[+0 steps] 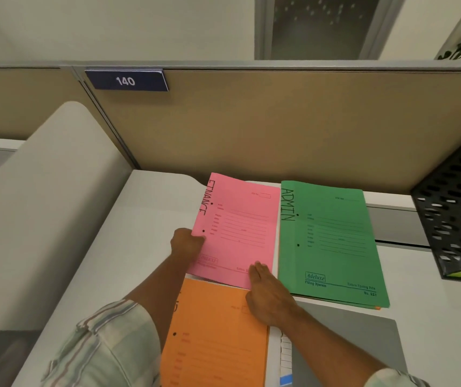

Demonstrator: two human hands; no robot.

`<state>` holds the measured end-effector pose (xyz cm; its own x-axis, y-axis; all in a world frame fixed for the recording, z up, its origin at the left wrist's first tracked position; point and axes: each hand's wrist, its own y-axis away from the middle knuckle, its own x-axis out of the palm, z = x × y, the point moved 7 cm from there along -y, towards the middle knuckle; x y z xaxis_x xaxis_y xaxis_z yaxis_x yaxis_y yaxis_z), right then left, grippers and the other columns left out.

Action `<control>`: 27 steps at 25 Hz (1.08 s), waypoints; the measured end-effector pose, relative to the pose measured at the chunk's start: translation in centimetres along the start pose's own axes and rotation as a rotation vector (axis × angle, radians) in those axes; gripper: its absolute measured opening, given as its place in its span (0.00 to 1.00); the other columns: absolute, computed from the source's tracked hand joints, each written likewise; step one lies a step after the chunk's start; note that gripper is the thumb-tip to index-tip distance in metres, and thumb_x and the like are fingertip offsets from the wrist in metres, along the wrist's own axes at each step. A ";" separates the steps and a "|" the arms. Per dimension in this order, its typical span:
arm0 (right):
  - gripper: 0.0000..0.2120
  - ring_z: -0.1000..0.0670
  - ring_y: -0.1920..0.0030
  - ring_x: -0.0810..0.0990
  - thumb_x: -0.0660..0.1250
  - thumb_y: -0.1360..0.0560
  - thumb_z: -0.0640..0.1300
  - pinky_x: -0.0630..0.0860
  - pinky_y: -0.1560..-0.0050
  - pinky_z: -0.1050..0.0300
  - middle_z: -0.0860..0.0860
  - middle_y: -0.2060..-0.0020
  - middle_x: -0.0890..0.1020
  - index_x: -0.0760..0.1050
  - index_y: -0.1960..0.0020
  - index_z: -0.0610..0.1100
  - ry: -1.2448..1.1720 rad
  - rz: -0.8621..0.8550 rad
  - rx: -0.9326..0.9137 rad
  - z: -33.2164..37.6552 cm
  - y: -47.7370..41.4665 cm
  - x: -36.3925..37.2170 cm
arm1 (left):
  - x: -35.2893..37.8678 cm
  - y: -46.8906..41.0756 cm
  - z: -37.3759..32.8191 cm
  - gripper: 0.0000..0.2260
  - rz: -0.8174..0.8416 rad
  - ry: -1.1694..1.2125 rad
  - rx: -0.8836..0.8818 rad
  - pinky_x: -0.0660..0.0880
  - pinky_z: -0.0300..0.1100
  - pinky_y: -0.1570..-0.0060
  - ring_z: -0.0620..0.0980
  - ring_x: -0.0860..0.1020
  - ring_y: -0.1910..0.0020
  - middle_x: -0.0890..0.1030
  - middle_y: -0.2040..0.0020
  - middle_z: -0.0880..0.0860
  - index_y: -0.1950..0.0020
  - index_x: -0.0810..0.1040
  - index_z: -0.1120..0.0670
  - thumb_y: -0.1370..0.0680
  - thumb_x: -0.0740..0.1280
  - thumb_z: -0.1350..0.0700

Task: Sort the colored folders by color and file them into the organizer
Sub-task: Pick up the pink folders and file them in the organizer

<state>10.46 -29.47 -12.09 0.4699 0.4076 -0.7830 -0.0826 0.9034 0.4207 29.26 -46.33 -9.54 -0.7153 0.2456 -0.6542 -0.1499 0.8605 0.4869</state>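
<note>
Three folders are out on the worktop (140, 219) right now: a pink folder (235, 227) with FINANCE written down its spine side, a green folder (330, 241) marked ADMIN just beside it on the right, and an orange folder (215, 331) nearer the person, its top edge tucked under the pink one. The left hand (186, 244) is curled on the pink folder's left edge, gripping it about where the lower punch hole is. The right hand (268, 294) lies flat with its fingers together, tips pressing on the pink folder's bottom right corner and the palm over the orange one. The black mesh organizer (453, 219) sits well off to the right against the partition (279, 129), something neon yellow-green showing in its bottom tray. My guess is we're mid-sort and nothing here is filed yet. What could go sideways: pink overlaps orange, so sliding or lifting it could drag the orange one along and knock it out of square. There's also a sliver of orange poking out under the green folder's bottom right corner, so that pile may be mixed colors, easy to file wrong if it's grabbed as one. And a one-edge grip on a thin card folder lets it flop open.
</note>
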 end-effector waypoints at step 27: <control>0.43 0.46 0.22 0.64 0.53 0.22 0.74 0.68 0.25 0.40 0.51 0.19 0.61 0.52 0.17 0.48 -0.492 -0.607 -0.014 2.9 14.2 -20.9 | 3.5 29.3 -9.7 0.17 -0.015 0.397 0.714 0.82 0.35 0.57 0.41 0.84 0.48 0.83 0.47 0.36 0.38 0.77 0.39 0.14 0.61 0.62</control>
<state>1.99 -25.54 11.61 0.7717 -0.2616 -0.5797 0.3040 0.9524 -0.0252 15.76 -24.59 8.04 -0.9254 0.1707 -0.3383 0.2136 0.9724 -0.0939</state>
